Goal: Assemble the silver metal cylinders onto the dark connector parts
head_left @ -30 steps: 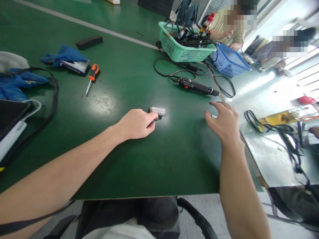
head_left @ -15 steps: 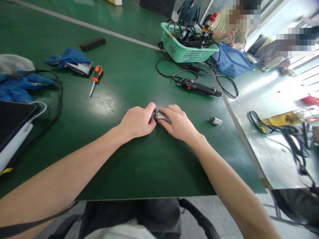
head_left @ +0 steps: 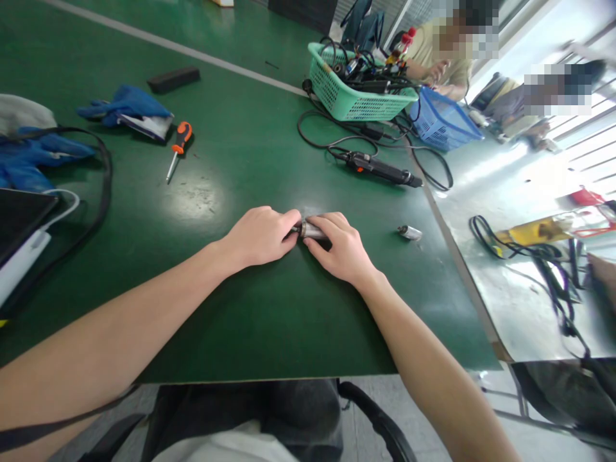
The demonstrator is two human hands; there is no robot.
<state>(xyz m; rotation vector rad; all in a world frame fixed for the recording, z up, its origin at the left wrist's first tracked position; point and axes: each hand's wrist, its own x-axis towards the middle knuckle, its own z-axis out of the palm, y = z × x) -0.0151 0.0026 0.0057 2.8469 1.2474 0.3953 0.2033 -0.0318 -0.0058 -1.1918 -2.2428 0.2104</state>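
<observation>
Both my hands meet low over the green table. My right hand [head_left: 339, 247] wraps round a silver metal cylinder [head_left: 314, 232] that looks like a small motor, lying roughly sideways. At its left end, the fingers of my left hand [head_left: 267, 236] are closed on the dark, narrow tip; the fingertips partly hide what they pinch. To the right of my right hand lies a smaller silver cylindrical part [head_left: 410, 233] with a dark narrow end. Farther back rests a black electric screwdriver [head_left: 382, 169] with its cord.
An orange-and-black screwdriver [head_left: 179, 149] lies at the left, near blue gloves [head_left: 128, 109] and a dark block [head_left: 173, 79]. At the back stand a green basket [head_left: 360, 106] full of cables and a blue basket [head_left: 445, 122]. Two people sit beyond, at the right.
The view has shifted slightly, moving the table things a little left. A bit more of the metal cylinder shows between my hands, and its narrow tip is more exposed.
</observation>
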